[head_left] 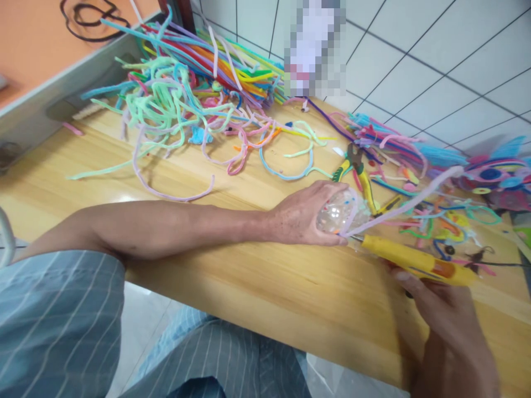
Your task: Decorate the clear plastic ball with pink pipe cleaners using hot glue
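Note:
My left hand (305, 215) is wrapped round a clear, shiny ball (334, 213) with small coloured specks, just over the wooden table. A pale lilac pipe cleaner (398, 209) runs from the ball up to the right, its lower end at the ball's near side. My right hand (435, 301) grips a yellow glue gun (410, 258) from below. The gun's tip points left and is at or very near the ball, by the fingertips of my left hand. Whether the tip touches the ball cannot be made out.
Loose green and lilac pipe cleaners (161, 105) pile up at the back left. Green-and-yellow pliers (357, 166) lie just behind the ball. Scraps and colourful bundles (385, 141) crowd the right, against a tiled wall (415, 50). The table's front edge (232, 323) is near my lap.

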Demonstrator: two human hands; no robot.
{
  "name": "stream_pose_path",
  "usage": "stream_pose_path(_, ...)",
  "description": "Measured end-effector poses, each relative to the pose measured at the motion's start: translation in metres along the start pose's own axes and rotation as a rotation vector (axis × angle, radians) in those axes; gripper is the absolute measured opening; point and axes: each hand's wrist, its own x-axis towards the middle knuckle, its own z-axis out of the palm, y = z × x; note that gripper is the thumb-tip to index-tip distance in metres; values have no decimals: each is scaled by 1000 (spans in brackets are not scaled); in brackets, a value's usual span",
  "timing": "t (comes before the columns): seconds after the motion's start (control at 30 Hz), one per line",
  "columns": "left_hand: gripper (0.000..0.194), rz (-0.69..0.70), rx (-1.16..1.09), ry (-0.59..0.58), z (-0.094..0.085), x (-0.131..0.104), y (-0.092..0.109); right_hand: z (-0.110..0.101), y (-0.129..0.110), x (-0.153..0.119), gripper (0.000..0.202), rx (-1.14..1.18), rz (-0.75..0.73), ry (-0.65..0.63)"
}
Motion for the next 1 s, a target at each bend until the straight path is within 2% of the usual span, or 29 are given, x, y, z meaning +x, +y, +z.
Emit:
stream_pose_path(0.13, 92, 9, 7, 8, 1, -1, -1, -2, 0, 0, 22, -6, -23, -46)
stream_pose_path(0.33, 89, 21, 19, -7, 0, -1, 0, -2, 3, -1, 25, -16, 14, 54)
stream_pose_path(0.73, 86, 6, -2, -20, -2, 0, 2, 3, -4, 0, 22, 19, 41, 69)
stream_pose_path(1.0, 87, -17, -1, -18, -2, 0, 3, 1, -5, -1, 16, 9, -44, -48)
